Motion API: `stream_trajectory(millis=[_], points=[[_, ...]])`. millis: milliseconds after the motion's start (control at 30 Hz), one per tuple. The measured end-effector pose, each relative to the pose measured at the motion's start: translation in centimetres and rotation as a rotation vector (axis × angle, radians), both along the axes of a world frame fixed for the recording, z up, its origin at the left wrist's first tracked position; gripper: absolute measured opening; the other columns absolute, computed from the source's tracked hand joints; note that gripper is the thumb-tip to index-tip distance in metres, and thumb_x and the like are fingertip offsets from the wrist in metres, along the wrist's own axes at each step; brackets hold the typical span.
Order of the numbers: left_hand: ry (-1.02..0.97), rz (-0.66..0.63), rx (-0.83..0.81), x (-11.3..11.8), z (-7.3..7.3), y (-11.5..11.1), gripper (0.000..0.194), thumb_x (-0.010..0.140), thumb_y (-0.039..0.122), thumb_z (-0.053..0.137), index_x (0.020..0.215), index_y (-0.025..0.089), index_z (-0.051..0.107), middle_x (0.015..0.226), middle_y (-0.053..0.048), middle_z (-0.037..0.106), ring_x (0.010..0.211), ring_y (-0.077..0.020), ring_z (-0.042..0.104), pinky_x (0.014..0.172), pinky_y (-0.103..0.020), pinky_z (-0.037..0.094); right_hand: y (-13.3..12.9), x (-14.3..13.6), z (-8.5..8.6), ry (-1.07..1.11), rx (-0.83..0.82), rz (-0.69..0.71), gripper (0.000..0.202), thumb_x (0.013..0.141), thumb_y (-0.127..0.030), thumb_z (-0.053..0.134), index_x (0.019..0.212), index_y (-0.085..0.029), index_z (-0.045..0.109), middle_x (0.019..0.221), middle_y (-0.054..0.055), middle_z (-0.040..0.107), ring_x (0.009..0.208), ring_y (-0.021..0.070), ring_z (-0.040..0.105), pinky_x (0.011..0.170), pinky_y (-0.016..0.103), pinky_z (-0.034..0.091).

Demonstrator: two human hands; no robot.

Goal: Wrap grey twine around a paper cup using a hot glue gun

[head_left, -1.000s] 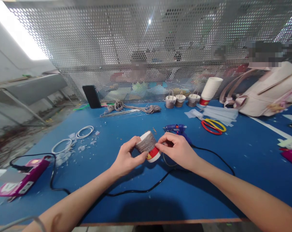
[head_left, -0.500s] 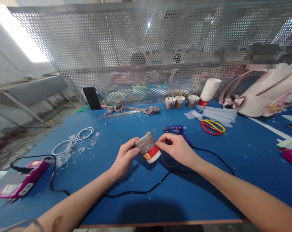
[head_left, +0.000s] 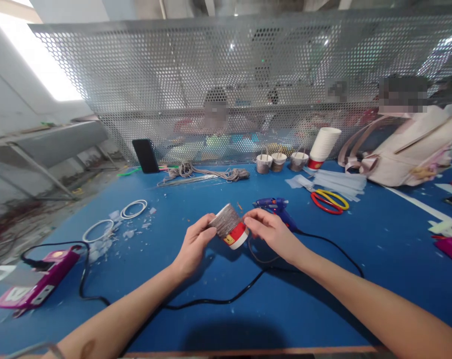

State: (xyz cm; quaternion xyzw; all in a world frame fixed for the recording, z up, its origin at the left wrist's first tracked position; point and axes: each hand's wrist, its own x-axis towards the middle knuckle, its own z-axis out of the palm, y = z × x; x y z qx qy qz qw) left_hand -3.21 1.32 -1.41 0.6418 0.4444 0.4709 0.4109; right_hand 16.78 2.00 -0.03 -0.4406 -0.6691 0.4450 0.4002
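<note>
Tilted above the blue table is a paper cup (head_left: 230, 227), its upper part wound with grey-brown cord and its lower part red and white. My left hand (head_left: 196, 243) grips the cup by its rim end, thumb outside. At the cup's other side, my right hand (head_left: 271, 230) pinches the cord (head_left: 256, 255), whose loose length hangs in a loop below the fingers. A blue glue gun (head_left: 273, 204) lies just behind my right hand, with its black lead running off to the right.
Bundled cord (head_left: 211, 173), a propped phone (head_left: 145, 155), small cord-wrapped cups (head_left: 263, 163) and a stack of paper cups (head_left: 324, 145) stand at the back. Scissors (head_left: 329, 200) lie right of the glue gun. White rings (head_left: 98, 231) and a pink power strip (head_left: 42, 279) are left. A black cable (head_left: 226, 300) crosses the front.
The view has shifted slightly, so the scene sits a little lower. My right hand has drawn slightly away from the cup with the cord; my left hand keeps its hold.
</note>
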Motion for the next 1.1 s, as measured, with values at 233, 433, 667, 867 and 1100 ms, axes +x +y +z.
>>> stream_trajectory(millis=[233, 433, 667, 867, 1100], points=[[0.077, -0.121, 0.125, 0.2, 0.4, -0.3, 0.025, 0.077, 0.041, 0.050, 0.072, 0.018, 0.057, 0.074, -0.003, 0.055, 0.072, -0.0177, 0.047, 0.069, -0.028, 0.041, -1.4, -0.5, -0.4, -0.049, -0.055, 0.039, 0.064, 0.067, -0.027, 0.073, 0.123, -0.019, 0.043, 0.122, 0.012, 0.057, 0.105, 0.0223, 0.058, 0.078, 0.033, 0.051], [0.042, -0.025, 0.079, 0.5, 1.3, -0.4, 0.026, 0.078, 0.038, 0.050, 0.090, 0.019, 0.062, 0.090, -0.006, 0.063, 0.085, -0.0205, 0.056, 0.074, -0.029, 0.046, -1.3, -0.7, -1.2, 0.058, -0.052, 0.019, 0.049, 0.070, -0.025, 0.070, 0.114, -0.017, 0.048, 0.112, 0.012, 0.063, 0.097, 0.0206, 0.063, 0.080, 0.034, 0.052], [-0.113, 0.219, 0.047, -0.4, 1.7, 1.2, 0.021, 0.085, 0.032, 0.046, 0.088, 0.019, 0.062, 0.089, -0.003, 0.065, 0.081, -0.0156, 0.058, 0.074, -0.028, 0.048, -0.4, -0.9, -2.3, 0.234, -0.120, -0.030, 0.050, 0.068, -0.024, 0.071, 0.110, -0.017, 0.046, 0.112, 0.013, 0.063, 0.097, 0.0201, 0.063, 0.083, 0.035, 0.052], [-0.352, 0.287, 0.134, -1.0, 2.9, 2.2, 0.019, 0.080, 0.023, 0.048, 0.062, 0.018, 0.049, 0.050, 0.007, 0.041, 0.048, -0.0089, 0.049, 0.053, -0.024, 0.048, 0.0, -0.9, -2.3, 0.335, -0.170, -0.062, 0.048, 0.065, -0.029, 0.073, 0.104, -0.018, 0.047, 0.108, 0.011, 0.065, 0.099, 0.0205, 0.063, 0.090, 0.037, 0.049], [-0.084, 0.464, 0.114, -1.8, 4.2, 1.9, 0.014, 0.073, 0.028, 0.059, 0.077, 0.016, 0.064, 0.059, 0.001, 0.065, 0.059, -0.0131, 0.063, 0.066, -0.027, 0.053, 0.3, -1.0, -2.8, 0.386, -0.147, -0.118, 0.051, 0.062, -0.030, 0.075, 0.103, -0.020, 0.048, 0.107, 0.009, 0.065, 0.101, 0.0208, 0.063, 0.091, 0.036, 0.047]])
